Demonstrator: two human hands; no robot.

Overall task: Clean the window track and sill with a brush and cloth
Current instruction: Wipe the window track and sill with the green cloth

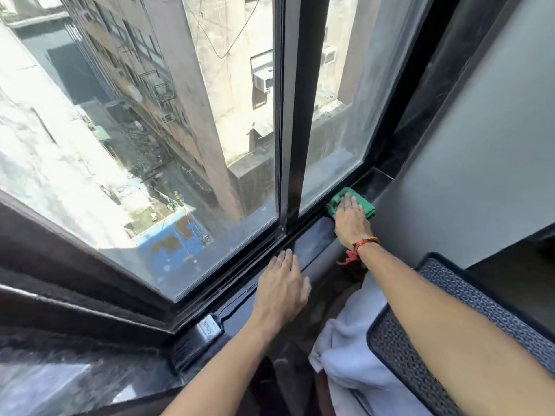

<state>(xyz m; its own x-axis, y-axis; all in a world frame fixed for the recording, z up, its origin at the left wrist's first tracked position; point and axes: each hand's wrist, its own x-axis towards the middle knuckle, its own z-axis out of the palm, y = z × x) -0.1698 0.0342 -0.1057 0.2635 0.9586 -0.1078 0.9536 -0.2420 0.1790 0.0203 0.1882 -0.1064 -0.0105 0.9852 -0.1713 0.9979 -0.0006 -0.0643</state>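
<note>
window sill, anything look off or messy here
Nothing is broken or spilled. The right pane is hazy with grime above the green cloth, and the sill looks dusty.

green cloth [360, 205]: half under right hand [350, 219] | forearms: cut by frame edge

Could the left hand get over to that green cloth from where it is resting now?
Probably yes. The left hand lies flat on the dark sill, and the bare sill runs clear toward the green cloth. But the right hand already presses down on the cloth, so it would have to share it.
</note>
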